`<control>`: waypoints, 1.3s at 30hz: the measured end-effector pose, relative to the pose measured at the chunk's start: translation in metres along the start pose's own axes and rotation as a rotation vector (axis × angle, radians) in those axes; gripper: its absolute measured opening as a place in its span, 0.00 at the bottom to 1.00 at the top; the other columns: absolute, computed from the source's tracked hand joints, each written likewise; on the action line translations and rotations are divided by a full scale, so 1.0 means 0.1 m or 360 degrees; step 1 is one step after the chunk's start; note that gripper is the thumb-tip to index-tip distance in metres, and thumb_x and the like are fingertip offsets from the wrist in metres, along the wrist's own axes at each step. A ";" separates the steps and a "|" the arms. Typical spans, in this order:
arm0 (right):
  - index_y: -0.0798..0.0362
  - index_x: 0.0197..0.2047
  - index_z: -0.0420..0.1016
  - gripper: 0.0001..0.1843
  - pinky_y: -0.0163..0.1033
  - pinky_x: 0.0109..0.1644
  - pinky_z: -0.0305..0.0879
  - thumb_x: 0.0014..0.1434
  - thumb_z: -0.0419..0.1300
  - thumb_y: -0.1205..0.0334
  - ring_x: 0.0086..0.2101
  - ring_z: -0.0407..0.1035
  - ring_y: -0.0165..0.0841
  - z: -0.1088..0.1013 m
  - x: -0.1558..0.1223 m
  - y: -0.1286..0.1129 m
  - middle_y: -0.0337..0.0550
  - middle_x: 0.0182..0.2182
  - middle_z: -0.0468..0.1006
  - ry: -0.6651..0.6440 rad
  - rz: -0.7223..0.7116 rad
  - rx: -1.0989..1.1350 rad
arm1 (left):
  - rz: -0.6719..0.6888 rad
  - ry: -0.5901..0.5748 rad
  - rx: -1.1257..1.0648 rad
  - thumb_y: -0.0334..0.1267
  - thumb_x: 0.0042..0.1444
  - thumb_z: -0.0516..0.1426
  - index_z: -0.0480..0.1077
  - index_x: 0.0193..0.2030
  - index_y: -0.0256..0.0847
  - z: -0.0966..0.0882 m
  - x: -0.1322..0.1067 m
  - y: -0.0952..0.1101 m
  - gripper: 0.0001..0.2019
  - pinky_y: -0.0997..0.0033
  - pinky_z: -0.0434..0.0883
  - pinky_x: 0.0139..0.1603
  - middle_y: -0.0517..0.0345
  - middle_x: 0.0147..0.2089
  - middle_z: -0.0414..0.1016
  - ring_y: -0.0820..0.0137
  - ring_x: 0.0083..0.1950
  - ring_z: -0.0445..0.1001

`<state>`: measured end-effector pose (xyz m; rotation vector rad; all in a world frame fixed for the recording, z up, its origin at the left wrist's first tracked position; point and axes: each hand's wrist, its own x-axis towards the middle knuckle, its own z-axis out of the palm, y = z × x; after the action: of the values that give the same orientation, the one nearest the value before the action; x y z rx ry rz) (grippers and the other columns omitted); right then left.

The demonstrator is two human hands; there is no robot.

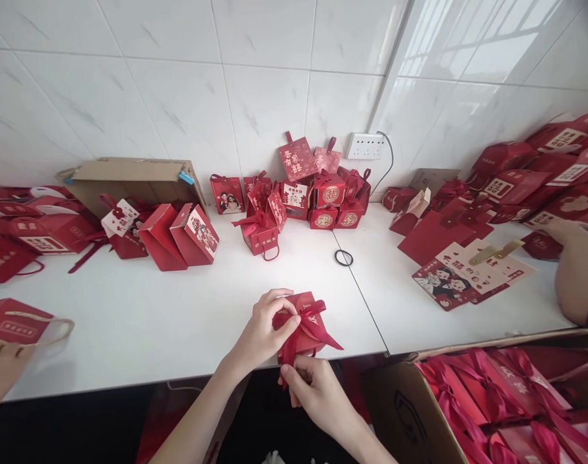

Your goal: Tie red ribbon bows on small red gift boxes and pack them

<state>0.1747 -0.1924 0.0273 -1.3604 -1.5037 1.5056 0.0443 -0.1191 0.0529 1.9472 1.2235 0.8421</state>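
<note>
A small red gift box point(303, 299) sits at the table's front edge with a dark red ribbon bow point(313, 328) tied on top. My left hand point(269, 322) pinches the loop on the bow's left side, close to the knot. Below it, my right hand point(313, 386) is closed on a ribbon tail that hangs over the front of the box. One loop and one pointed tail of the bow stick out to the right. Both hands cover part of the box's left and front sides.
A carton point(395, 399) full of ribboned red boxes stands at the front right. More red gift boxes point(323, 193) are stacked by the wall. A black hair tie point(343, 258) and flat cards point(449, 277) lie on the white table point(202, 322). Other people's hands show at both sides.
</note>
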 end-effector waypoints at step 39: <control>0.53 0.23 0.56 0.22 0.33 0.26 0.47 0.60 0.48 0.45 0.22 0.50 0.26 -0.75 -0.10 -0.03 0.32 0.20 0.55 0.0135 0.0070 -0.0477 | -0.0156 -0.0045 -0.0232 0.39 0.54 0.55 0.69 0.29 0.42 0.07 0.04 -0.05 0.06 0.59 0.61 0.60 0.55 0.54 0.65 0.62 0.58 0.64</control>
<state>0.2468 -0.1761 0.0452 -1.6156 -1.7049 1.2660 0.0489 -0.1148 0.0457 1.7629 1.1967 0.8268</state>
